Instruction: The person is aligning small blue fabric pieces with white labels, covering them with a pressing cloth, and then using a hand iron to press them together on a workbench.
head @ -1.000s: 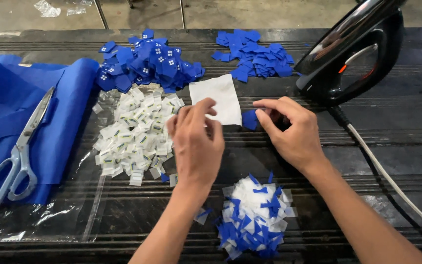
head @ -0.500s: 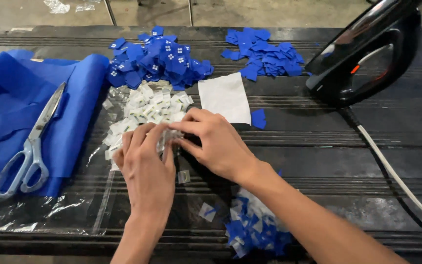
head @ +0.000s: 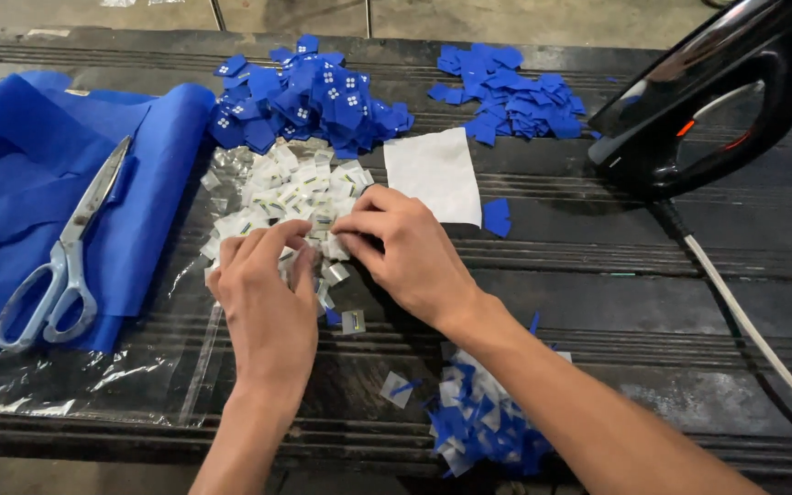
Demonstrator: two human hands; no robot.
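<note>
Dark ribbed boards make up the worktable (head: 598, 275) we stand at, with bare concrete floor showing beyond its far edge. Our left hand (head: 266, 298) and right hand (head: 410, 252) meet over the near edge of a heap of small white labels (head: 277, 197), which lies on a clear plastic sheet (head: 139, 367). Both hands have their fingers curled narrow and pinched down among the labels, thumb against forefinger, but whether either actually has one label between the fingertips we cannot tell, since the fingers cover the spot. A few loose labels lie just below the pinch, between our two wrists. Just beyond the heap from the hands sits a pile of blue squares with white dots (head: 309, 96). Beyond our right hand, touching its knuckles in the view, lies a white cloth rectangle (head: 433, 170), with a single blue patch (head: 497, 217) just beside it and a second pile of plain blue patches (head: 511, 92) farther off. Well out past the right hand stands a black iron (head: 717, 101), its white cord (head: 753, 330) trailing toward us. Under our right forearm lies a heap of blue and white scraps (head: 469, 422). Well to the outside of the left hand, scissors (head: 61, 257) rest on folded blue fabric (head: 38, 174).
</note>
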